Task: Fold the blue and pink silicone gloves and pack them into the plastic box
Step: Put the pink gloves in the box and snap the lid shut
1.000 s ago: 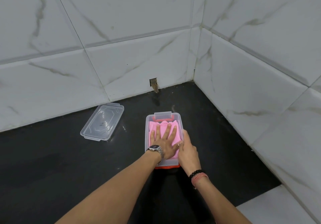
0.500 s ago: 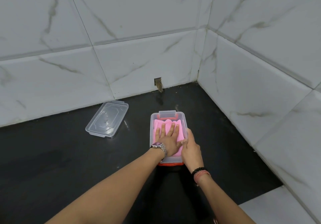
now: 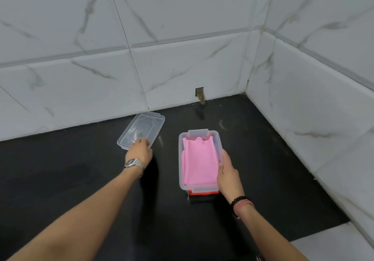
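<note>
Head view gives you no readable writing or brand on anything. Take the clear plastic box [image 3: 199,160] as your landmark: it sits on a glossy black countertop [image 3: 81,179], close to a corner of white marble-veined wall tiles [image 3: 182,38]. Inside the box lies the folded pink silicone glove [image 3: 199,161], filling most of it; a blue glove cannot be made out. Red-orange shows under the box's near end. Your right hand [image 3: 227,174] grips the box's right rim, thumb over the edge. Left of the box, lying apart from it beside the back wall, is the clear lid [image 3: 141,130]; your left hand [image 3: 139,152], wristwatch [image 3: 133,163] on, curls its fingers onto the lid's near edge.
</note>
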